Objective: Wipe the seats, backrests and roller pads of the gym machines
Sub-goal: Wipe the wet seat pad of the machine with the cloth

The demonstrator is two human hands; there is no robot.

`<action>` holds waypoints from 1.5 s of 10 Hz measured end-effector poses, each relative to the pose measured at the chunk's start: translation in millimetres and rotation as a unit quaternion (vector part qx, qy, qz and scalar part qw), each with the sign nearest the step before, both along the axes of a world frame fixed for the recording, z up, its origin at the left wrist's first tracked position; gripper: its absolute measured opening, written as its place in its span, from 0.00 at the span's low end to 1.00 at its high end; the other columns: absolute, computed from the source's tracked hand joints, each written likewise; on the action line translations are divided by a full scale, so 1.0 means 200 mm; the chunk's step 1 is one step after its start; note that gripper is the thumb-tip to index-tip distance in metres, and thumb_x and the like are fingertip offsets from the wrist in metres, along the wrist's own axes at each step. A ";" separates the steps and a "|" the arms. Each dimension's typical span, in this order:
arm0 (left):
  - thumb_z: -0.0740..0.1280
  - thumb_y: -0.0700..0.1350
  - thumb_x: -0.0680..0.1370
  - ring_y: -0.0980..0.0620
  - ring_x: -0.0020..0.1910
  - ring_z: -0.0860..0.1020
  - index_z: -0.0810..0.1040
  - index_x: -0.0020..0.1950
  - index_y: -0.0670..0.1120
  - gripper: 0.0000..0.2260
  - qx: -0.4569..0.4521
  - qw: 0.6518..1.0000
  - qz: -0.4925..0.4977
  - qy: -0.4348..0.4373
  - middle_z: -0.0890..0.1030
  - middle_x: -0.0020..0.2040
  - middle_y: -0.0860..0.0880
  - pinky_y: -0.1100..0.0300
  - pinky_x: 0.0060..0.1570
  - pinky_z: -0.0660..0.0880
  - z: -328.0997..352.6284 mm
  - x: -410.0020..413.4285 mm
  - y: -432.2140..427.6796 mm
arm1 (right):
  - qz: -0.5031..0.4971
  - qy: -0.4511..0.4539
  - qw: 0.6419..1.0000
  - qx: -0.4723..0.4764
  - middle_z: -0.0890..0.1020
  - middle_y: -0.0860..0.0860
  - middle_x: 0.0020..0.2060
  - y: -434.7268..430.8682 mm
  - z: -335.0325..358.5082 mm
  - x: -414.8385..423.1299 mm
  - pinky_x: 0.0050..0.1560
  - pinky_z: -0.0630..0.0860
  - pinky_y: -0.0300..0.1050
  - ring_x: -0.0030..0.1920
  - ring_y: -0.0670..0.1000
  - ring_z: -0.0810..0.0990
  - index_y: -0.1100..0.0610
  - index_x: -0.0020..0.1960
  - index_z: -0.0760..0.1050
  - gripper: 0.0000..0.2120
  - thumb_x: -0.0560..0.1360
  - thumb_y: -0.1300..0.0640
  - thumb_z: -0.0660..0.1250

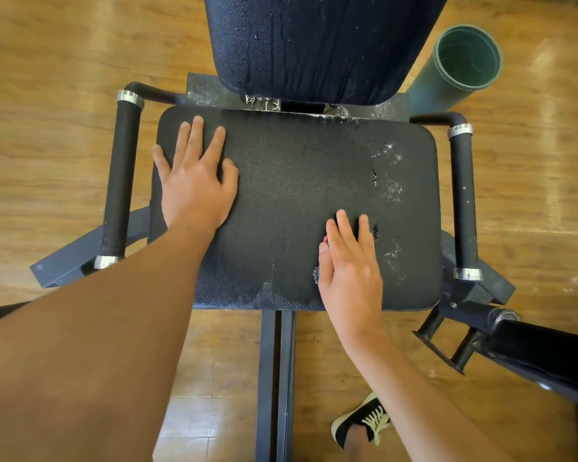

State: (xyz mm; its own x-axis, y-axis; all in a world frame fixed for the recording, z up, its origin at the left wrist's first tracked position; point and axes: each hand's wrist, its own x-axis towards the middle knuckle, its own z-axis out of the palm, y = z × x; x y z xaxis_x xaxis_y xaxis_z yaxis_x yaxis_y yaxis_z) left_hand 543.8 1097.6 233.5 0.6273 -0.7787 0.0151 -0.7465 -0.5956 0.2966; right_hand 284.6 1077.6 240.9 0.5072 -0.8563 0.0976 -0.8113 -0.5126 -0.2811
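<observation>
Black seat pad [297,195] flat, white scuffs on right; dark backrest [314,45] behind, streaked with droplets.

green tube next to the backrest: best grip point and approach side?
Probably wrap the green tube around its outer wall just below the open rim, coming from the person's right: it is round, leans with the mouth up, and the backrest crowds its other side.

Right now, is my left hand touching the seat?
Touching. The head view shows the left hand lying flat, fingers straight, on the left part of the seat.
</observation>
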 end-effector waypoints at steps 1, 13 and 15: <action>0.54 0.52 0.85 0.47 0.83 0.51 0.64 0.81 0.51 0.24 0.003 1.000 0.000 0.000 0.57 0.83 0.45 0.35 0.78 0.45 0.00 0.00 0.00 | 0.006 -0.026 1.000 0.001 0.74 0.55 0.73 0.05 -0.01 -0.04 0.67 0.75 0.64 0.77 0.66 0.66 0.62 0.70 0.77 0.17 0.84 0.56 0.61; 0.52 0.53 0.83 0.47 0.83 0.52 0.65 0.81 0.51 0.26 0.013 1.000 0.007 -0.003 0.58 0.83 0.46 0.35 0.78 0.45 -0.01 0.00 0.00 | -0.046 -0.041 0.998 -0.003 0.79 0.59 0.62 -0.83 0.03 0.37 0.63 0.77 0.62 0.73 0.63 0.70 0.66 0.60 0.77 0.14 0.85 0.60 0.56; 0.52 0.53 0.84 0.47 0.83 0.51 0.64 0.82 0.51 0.25 0.018 1.000 0.004 -0.004 0.57 0.84 0.46 0.36 0.78 0.44 -0.01 0.00 0.00 | -0.029 0.011 0.999 -0.014 0.78 0.61 0.65 -0.82 0.03 0.39 0.70 0.70 0.62 0.74 0.65 0.68 0.67 0.61 0.78 0.21 0.83 0.50 0.59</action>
State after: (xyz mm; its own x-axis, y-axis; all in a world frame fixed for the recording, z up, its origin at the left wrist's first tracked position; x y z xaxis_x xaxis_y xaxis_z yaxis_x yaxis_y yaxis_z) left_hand 544.2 1097.4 232.2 0.6334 -0.7738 -0.0076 -0.7437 -0.6115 0.2702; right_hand 362.9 913.7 246.8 0.4582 -0.8817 0.1123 -0.8459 -0.4714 -0.2495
